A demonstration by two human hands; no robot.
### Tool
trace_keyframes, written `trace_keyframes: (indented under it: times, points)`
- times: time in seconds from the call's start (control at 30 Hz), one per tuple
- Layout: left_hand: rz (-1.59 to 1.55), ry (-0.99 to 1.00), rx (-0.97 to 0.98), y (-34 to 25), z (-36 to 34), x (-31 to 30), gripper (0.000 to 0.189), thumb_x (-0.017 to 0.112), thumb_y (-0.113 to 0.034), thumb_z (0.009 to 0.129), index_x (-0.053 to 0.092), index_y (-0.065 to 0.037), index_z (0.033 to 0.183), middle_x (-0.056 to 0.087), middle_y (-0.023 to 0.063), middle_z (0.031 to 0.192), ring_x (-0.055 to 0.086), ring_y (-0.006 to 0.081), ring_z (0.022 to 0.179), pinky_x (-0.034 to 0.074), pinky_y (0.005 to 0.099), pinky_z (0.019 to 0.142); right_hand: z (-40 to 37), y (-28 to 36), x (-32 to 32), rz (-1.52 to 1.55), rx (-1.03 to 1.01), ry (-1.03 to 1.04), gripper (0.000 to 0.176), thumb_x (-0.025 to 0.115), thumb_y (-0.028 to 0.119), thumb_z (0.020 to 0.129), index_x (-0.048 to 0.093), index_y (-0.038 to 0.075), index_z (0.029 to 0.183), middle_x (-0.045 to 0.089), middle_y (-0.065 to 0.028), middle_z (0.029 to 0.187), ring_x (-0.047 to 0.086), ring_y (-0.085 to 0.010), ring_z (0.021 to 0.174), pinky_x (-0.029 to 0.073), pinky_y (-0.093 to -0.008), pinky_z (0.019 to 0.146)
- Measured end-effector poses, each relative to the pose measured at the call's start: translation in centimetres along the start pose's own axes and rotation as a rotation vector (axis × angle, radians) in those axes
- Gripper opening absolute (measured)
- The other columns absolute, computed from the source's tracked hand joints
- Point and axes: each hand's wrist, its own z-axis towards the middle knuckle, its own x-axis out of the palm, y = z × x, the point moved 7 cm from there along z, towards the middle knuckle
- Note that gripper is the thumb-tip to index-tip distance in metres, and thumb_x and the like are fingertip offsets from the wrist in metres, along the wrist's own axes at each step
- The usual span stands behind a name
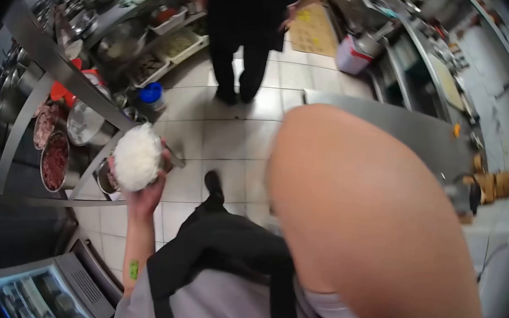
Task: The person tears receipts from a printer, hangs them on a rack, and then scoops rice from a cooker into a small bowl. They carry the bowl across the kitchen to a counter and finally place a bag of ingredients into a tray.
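Observation:
My left hand (149, 194) is wrapped round a heaped portion of white rice (136, 157), fingers showing along its right side. The rice forms a rounded mound; whatever container lies under it is mostly hidden. A green mark or scrap of food sits on my left forearm. My bent right arm (366, 222) is raised very close to the camera and fills much of the right side. The right hand itself is out of the picture.
A metal rack at left carries pots of raw meat (54, 161) and a white-filled pot (84, 124). A person in black (252, 14) stands ahead on the tiled floor. At right is a steel counter (367, 109); a blue-lidded container (151, 94) stands beyond the rack.

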Motion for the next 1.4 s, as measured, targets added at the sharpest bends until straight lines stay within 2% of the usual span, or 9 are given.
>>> trace_keyframes:
  times: [0.1, 0.33, 0.47, 0.53, 0.67, 0.87, 0.97, 1.27, 1.4]
  points:
    - [-0.098, 0.024, -0.014, -3.7, 8.3, -2.0, 0.078, 0.052, -0.058, 0.073, 0.028, -0.013, 0.132, 0.031, 0.0186, 0.131, 0.035, 0.0374, 0.113, 0.039, 0.0506, 0.088, -2.1, -3.2, -4.2, 0.038, -0.075, -0.018, 0.016, 0.060, 0.020, 0.073, 0.054, 0.007, 0.064, 0.047, 0.0006, 0.054, 0.043, -0.0078, 0.046, 0.029, -0.0219, 0.043]
    - [0.103, 0.142, 0.221, -13.3, 28.8, 0.1, 0.076, 0.053, -0.054, 0.074, 0.029, -0.010, 0.131, 0.027, 0.0152, 0.136, 0.018, 0.0449, 0.124, 0.017, 0.0543, 0.103, -5.9, -7.4, -14.7, 0.075, -0.281, -0.011, 0.017, 0.063, 0.020, 0.071, 0.055, 0.008, 0.061, 0.046, 0.0016, 0.051, 0.041, -0.0068, 0.043, 0.027, -0.0213, 0.040]
    - [0.159, 0.115, 0.382, -20.1, 39.7, -1.9, 0.071, 0.050, -0.055, 0.074, 0.035, -0.011, 0.128, 0.032, 0.0135, 0.133, 0.025, 0.0419, 0.122, 0.020, 0.0556, 0.101, -10.8, -10.3, -20.5, 0.083, -0.354, -0.081, 0.018, 0.064, 0.020, 0.070, 0.055, 0.008, 0.060, 0.045, 0.0020, 0.049, 0.040, -0.0063, 0.041, 0.026, -0.0210, 0.039]
    - [0.272, 0.045, 0.497, -23.0, 44.3, -2.0, 0.066, 0.044, -0.058, 0.077, 0.038, -0.013, 0.124, 0.038, 0.0091, 0.130, 0.035, 0.0314, 0.119, 0.027, 0.0524, 0.097, -15.8, -13.8, -24.3, -0.116, -0.199, -0.591, 0.028, 0.061, 0.022, 0.076, 0.053, 0.008, 0.053, 0.047, 0.0002, 0.048, 0.036, -0.0054, 0.039, 0.023, -0.0195, 0.035]
    - [0.235, -0.079, 0.586, -29.4, 52.2, -4.6, 0.056, 0.034, -0.051, 0.083, 0.039, -0.012, 0.123, 0.037, 0.0100, 0.129, 0.034, 0.0322, 0.119, 0.027, 0.0546, 0.096, -24.2, -17.7, -28.5, -0.289, 0.028, -0.790, 0.033, 0.066, 0.031, 0.073, 0.052, 0.008, 0.054, 0.045, 0.0010, 0.046, 0.034, -0.0044, 0.036, 0.021, -0.0186, 0.034]
    - [0.338, -0.308, 0.752, -39.5, 60.2, -7.9, 0.052, 0.030, -0.046, 0.085, 0.041, -0.010, 0.122, 0.036, 0.0098, 0.130, 0.033, 0.0314, 0.120, 0.027, 0.0528, 0.098, -32.7, -24.1, -36.8, -0.350, 0.226, -1.194, 0.046, 0.063, 0.047, 0.073, 0.044, 0.009, 0.057, 0.036, -0.0010, 0.052, 0.031, -0.0095, 0.043, 0.027, -0.0216, 0.043]
    - [0.398, -0.213, 0.797, -46.2, 64.7, -10.4, 0.054, 0.029, -0.047, 0.086, 0.040, -0.009, 0.123, 0.034, 0.0089, 0.132, 0.033, 0.0303, 0.121, 0.027, 0.0492, 0.099, -32.8, -28.0, -39.4, -0.369, 0.299, -1.159, 0.045, 0.060, 0.048, 0.074, 0.045, 0.009, 0.060, 0.037, -0.0014, 0.054, 0.033, -0.0093, 0.046, 0.027, -0.0216, 0.043]
    - [0.403, -0.527, 0.953, -58.9, 71.7, -16.5, 0.057, 0.050, -0.040, 0.084, 0.033, -0.006, 0.127, 0.034, 0.0086, 0.132, 0.036, 0.0280, 0.119, 0.026, 0.0466, 0.100, -32.2, -33.7, -37.2, -0.407, 0.384, -1.236, 0.046, 0.061, 0.044, 0.076, 0.036, 0.007, 0.064, 0.031, -0.0033, 0.062, 0.028, -0.0120, 0.055, 0.026, -0.0236, 0.050]
    - [0.511, -0.745, 0.952, -62.0, 72.8, -18.7, 0.053, 0.054, -0.029, 0.084, 0.036, 0.006, 0.120, 0.041, 0.0163, 0.121, 0.044, 0.0293, 0.110, 0.039, 0.0428, 0.092, -31.1, -35.9, -36.6, -0.441, 0.400, -1.210, 0.046, 0.059, 0.046, 0.077, 0.036, 0.007, 0.066, 0.031, -0.0033, 0.063, 0.028, -0.0119, 0.056, 0.025, -0.0231, 0.049]
